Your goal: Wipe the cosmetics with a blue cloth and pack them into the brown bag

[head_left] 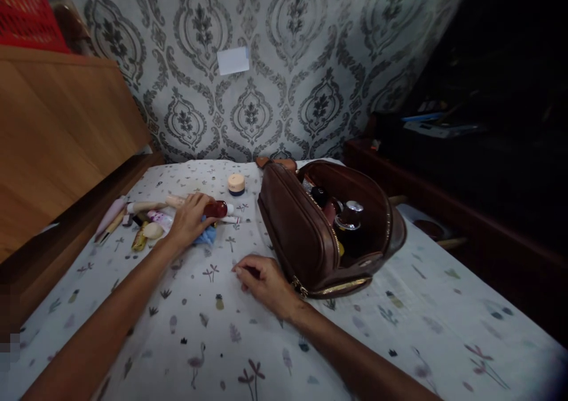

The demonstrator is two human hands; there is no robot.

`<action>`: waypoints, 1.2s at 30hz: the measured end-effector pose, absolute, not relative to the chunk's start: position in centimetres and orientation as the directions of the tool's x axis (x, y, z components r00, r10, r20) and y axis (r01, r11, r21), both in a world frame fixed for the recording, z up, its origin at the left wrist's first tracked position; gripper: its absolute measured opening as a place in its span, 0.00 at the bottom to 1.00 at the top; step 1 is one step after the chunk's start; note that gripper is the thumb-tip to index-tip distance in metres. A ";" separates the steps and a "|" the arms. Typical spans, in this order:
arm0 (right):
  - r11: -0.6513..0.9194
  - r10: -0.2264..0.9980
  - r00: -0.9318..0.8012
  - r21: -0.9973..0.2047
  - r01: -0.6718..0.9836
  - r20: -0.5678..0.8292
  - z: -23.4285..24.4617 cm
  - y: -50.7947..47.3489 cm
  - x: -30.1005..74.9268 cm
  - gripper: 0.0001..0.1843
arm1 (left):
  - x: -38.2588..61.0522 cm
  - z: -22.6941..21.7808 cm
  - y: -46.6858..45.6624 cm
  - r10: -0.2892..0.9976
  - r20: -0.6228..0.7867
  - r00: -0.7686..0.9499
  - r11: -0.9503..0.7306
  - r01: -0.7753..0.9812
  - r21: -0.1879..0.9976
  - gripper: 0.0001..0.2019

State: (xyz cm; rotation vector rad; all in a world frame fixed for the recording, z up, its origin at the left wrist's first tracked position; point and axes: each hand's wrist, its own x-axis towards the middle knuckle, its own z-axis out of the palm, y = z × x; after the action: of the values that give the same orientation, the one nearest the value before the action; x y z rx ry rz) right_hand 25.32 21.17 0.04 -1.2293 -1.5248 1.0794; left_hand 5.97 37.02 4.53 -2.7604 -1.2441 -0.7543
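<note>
My left hand (190,219) reaches out over a cluster of cosmetics on the printed white cloth (222,330), its fingers closed around a small dark red bottle (216,209). Under and beside that hand lie a blue item (206,236), a white tube (148,207) and a pink tube (110,214). My right hand (261,280) rests on the cloth with fingers curled, just left of an open brown leather toiletry bag (302,235). Inside the bag stand a silver-capped bottle (350,214) and a dark bottle (319,195).
A small cream jar (236,184) stands behind the cosmetics near the patterned wall. A wooden headboard or cabinet (57,129) runs along the left. On the right, a dark wooden ledge (421,188) holds shadowed objects. A red crate (26,10) sits at top left.
</note>
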 end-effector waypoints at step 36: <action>0.198 0.976 -0.014 -0.867 0.458 0.216 -0.5 23.9 25.1 0.18 | -0.5 6.1 31.6 0.649 -0.163 0.743 -0.538 0.599 0.593 0.16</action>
State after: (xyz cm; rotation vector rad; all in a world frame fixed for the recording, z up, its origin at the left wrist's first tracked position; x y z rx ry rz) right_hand 25.10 23.85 -0.47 -1.3884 -1.6098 0.7555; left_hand -0.54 31.56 6.09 -3.5161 -1.4301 -0.1543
